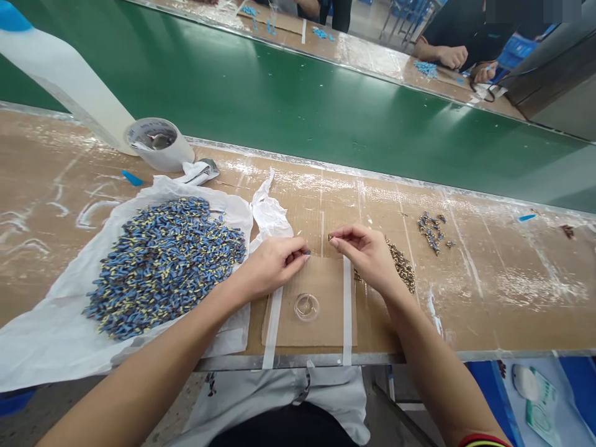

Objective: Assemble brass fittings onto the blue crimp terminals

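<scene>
My left hand [274, 264] is closed in a pinch on a small blue piece [307, 252], mostly hidden by the fingertips. Facing it, my right hand [365, 251] pinches a tiny dark brass-coloured piece [329, 237]. Both hands hover above a cardboard pad [321, 332] taped down with white strips, a small gap between them. On the pad stands a small clear round dish [307, 307]. Left of my left hand, a large heap of small blue, yellow and dark parts [167, 267] lies on a white sheet [51, 347]. A pile of brass-coloured bits [403, 267] is partly behind my right hand.
A loose cluster of small blue-and-brass pieces [431, 231] lies to the right. A tape roll [179, 146] and crumpled white paper [270, 214] are at the back left. Beyond runs a green belt [298, 105], with a co-worker's hands [454, 57] across it.
</scene>
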Demonstrator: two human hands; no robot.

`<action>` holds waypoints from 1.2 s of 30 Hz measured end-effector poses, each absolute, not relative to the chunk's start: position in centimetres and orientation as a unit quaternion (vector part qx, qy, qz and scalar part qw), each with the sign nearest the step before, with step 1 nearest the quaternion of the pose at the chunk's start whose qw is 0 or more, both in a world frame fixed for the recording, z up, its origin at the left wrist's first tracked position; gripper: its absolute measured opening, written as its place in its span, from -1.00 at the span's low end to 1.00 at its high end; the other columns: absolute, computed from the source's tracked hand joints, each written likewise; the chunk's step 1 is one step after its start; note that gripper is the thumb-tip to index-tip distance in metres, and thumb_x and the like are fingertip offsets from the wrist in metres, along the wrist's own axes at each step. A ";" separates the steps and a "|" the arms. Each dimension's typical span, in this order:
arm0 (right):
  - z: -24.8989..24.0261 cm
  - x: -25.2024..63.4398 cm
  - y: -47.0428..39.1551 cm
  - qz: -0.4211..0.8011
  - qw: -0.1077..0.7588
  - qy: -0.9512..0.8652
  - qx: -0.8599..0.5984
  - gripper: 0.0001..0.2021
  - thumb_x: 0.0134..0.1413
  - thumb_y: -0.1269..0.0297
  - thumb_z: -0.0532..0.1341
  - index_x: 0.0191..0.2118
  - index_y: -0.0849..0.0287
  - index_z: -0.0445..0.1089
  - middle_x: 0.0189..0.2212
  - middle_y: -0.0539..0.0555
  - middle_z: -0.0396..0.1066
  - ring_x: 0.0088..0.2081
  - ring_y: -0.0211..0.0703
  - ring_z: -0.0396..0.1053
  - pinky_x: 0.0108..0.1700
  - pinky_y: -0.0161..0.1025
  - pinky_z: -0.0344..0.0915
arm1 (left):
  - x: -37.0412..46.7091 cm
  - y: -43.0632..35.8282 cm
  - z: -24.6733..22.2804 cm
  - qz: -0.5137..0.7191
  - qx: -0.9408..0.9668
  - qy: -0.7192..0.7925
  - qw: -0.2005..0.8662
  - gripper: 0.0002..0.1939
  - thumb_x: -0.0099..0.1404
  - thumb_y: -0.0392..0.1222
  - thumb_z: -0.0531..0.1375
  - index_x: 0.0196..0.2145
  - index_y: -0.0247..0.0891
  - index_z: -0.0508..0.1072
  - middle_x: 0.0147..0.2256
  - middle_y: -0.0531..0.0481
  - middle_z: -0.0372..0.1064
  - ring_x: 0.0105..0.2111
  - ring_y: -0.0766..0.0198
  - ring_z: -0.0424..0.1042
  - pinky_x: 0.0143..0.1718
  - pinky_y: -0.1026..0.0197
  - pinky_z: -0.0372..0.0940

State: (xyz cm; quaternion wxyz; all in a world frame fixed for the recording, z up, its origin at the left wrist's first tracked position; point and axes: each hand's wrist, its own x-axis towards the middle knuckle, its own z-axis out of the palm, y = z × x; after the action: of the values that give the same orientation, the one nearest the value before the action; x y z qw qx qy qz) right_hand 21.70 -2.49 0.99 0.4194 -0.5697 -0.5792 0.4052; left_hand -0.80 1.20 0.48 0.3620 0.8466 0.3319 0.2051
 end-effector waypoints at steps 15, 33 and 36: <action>-0.1 19.5 -3.1 0.529 0.410 -0.526 -0.524 -0.83 0.04 0.19 0.37 -0.28 0.15 0.51 -0.35 0.04 0.54 -0.32 -0.21 0.47 -0.19 -0.22 0.41 | -0.7 1.1 0.2 0.190 0.860 0.327 0.343 -0.83 0.34 -0.30 0.11 -0.42 -0.31 0.41 -0.53 0.09 0.31 -0.52 0.36 0.26 -0.42 0.30 0.07; -0.4 19.7 -3.5 0.503 0.396 -0.570 -0.516 -0.82 0.10 0.15 0.34 -0.28 0.15 0.48 -0.30 0.08 0.54 -0.24 -0.14 0.50 -0.15 -0.18 0.45 | -0.8 1.0 0.1 0.203 0.861 0.322 0.338 -0.82 0.35 -0.28 0.12 -0.38 -0.33 0.49 -0.51 0.04 0.40 -0.50 0.34 0.32 -0.42 0.29 0.11; -0.3 19.6 -3.6 0.498 0.394 -0.576 -0.515 -0.82 0.10 0.15 0.34 -0.30 0.15 0.47 -0.30 0.08 0.54 -0.24 -0.13 0.50 -0.14 -0.17 0.45 | -0.8 1.0 0.1 0.203 0.862 0.323 0.334 -0.82 0.35 -0.28 0.12 -0.38 -0.32 0.49 -0.52 0.04 0.39 -0.51 0.34 0.31 -0.42 0.30 0.10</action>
State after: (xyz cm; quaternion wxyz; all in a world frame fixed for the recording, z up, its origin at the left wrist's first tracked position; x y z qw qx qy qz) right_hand 19.64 -3.60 -0.29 0.3939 -0.5154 -0.5757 0.4977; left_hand -0.78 1.03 0.09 0.3341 0.8621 0.3226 0.2029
